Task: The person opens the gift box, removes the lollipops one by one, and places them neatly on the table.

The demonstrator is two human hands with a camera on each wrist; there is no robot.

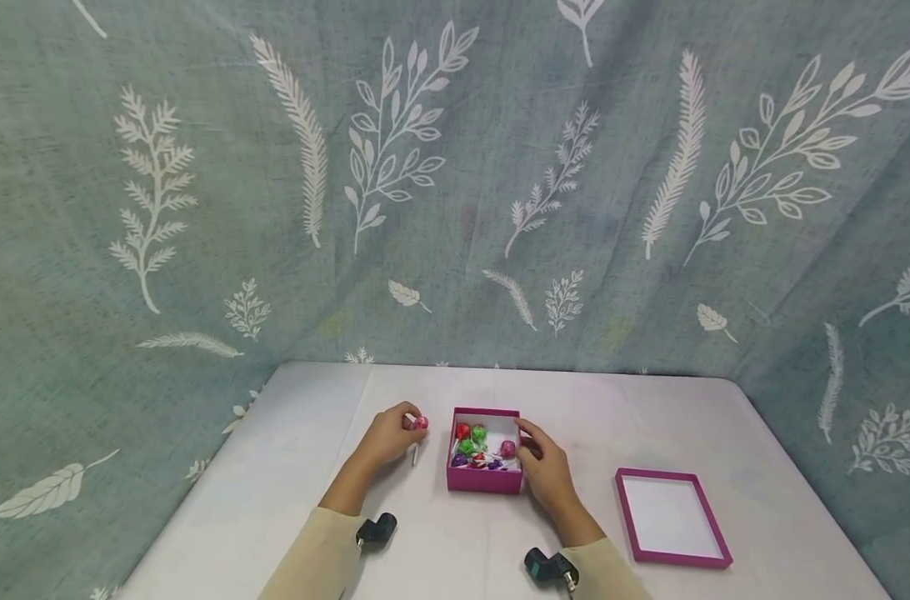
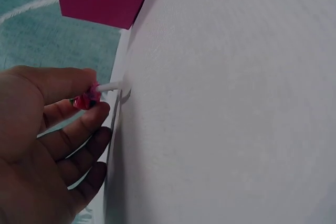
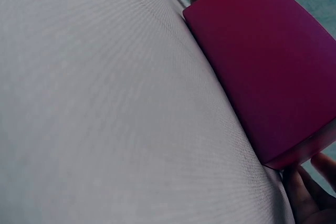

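My left hand (image 1: 389, 435) pinches a lollipop (image 1: 421, 422) by its pink and red wrapped head. Its white stick points down toward the table; in the left wrist view the lollipop (image 2: 86, 99) sits between thumb and fingertips. To the right of it stands an open magenta box (image 1: 485, 480) with a white inside. Several wrapped lollipops lie in it: red (image 1: 463, 431), green (image 1: 478, 433), purple (image 1: 459, 460) and a pink one (image 1: 507, 449). My right hand (image 1: 548, 471) touches the box's right wall; in the right wrist view fingertips (image 3: 323, 165) rest against its outside.
A magenta-rimmed lid (image 1: 672, 515) lies inside up on the white table (image 1: 440, 550), right of my right hand. Behind the table hangs a grey-green cloth (image 1: 455, 292) with white leaf prints. A black wrist camera is on each sleeve.
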